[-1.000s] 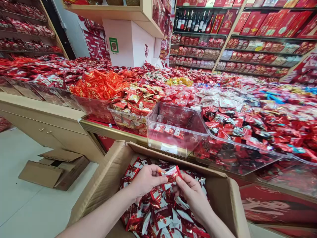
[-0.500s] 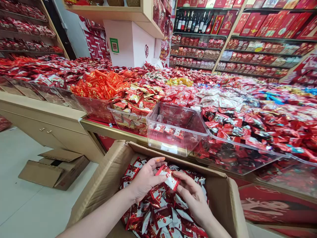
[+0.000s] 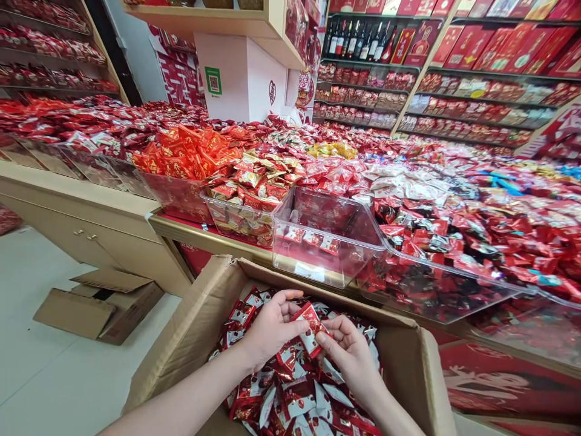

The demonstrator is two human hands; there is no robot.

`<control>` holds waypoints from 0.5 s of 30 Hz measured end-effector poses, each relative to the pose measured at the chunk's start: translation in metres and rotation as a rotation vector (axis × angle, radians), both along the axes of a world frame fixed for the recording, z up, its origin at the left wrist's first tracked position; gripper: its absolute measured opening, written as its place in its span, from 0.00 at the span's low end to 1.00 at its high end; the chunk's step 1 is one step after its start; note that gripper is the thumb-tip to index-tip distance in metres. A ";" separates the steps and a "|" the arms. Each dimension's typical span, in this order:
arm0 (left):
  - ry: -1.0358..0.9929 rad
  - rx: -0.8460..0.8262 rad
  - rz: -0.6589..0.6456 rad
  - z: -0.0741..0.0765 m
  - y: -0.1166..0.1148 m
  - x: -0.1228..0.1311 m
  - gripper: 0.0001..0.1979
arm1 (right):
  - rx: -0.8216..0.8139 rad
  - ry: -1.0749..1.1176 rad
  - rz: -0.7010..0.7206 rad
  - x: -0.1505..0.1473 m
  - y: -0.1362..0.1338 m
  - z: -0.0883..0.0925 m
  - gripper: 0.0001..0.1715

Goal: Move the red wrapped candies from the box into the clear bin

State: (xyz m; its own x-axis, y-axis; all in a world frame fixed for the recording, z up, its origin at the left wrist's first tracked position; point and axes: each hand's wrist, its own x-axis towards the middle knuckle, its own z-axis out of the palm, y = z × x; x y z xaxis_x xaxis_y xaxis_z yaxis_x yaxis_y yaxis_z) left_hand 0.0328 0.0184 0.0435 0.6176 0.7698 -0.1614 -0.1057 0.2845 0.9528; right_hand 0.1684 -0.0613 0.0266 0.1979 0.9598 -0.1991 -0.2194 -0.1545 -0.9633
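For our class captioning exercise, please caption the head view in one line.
Both hands hold a wrapped packet over an open cardboard box of similar packets.

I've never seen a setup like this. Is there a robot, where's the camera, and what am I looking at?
No robot here: these are a person's own bare hands, seen by a camera worn on the head, looking forward and down. The left hand and right hand hold one small red-and-white packet between their fingers. Below them, an open cardboard box contains a pile of similar packets. Just beyond stands a clear plastic bin, with orange-red packets heaped further left. Bottles stand on shelving behind.
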 end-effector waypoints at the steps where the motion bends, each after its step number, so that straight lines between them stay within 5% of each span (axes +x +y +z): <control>1: 0.022 0.023 -0.008 0.000 0.000 0.000 0.23 | 0.010 -0.019 0.006 0.000 0.000 0.000 0.17; 6: 0.066 0.088 -0.110 0.001 0.000 -0.002 0.22 | 0.054 -0.136 -0.038 -0.002 0.001 -0.003 0.17; 9: -0.015 0.015 -0.101 0.004 0.000 -0.004 0.22 | 0.086 -0.349 -0.035 0.003 -0.008 0.015 0.14; 12: -0.001 -0.041 -0.092 0.007 0.002 -0.005 0.18 | 0.221 -0.667 -0.069 0.017 -0.016 0.069 0.09; 15: 0.079 -0.083 -0.097 0.006 0.003 -0.004 0.17 | 0.464 -0.883 -0.297 0.036 0.004 0.144 0.11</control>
